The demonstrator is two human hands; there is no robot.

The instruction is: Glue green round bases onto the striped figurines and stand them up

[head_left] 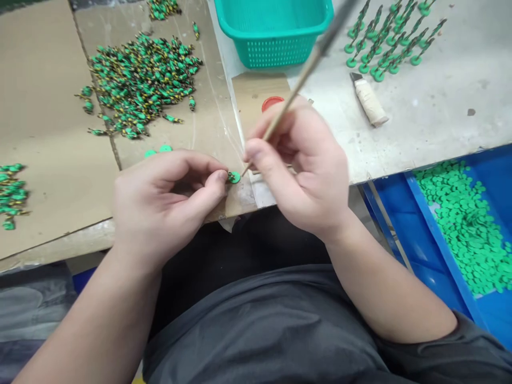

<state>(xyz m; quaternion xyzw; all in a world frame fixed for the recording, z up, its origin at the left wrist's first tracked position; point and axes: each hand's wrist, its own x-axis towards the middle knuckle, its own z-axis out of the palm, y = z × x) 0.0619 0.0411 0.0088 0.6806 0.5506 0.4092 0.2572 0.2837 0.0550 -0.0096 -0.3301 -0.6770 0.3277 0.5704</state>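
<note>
My left hand [168, 200] is closed in a pinch on a small green piece with a round base [233, 177] at the table's front edge. My right hand [304, 165] is closed round a thin wooden brush [298, 88], its tip touching that green piece. The brush handle slants up and to the right, blurred at its far end. A red cap [272, 102] shows just behind my right hand's fingers.
A heap of green, black and yellow pieces [144, 80] lies on cardboard [48, 117] at the left. A teal basket [274, 29] stands at the back. Upright green pieces [388, 40] and a taped knife [370, 100] sit at right. A blue bin [436, 234] holds green discs [468, 224].
</note>
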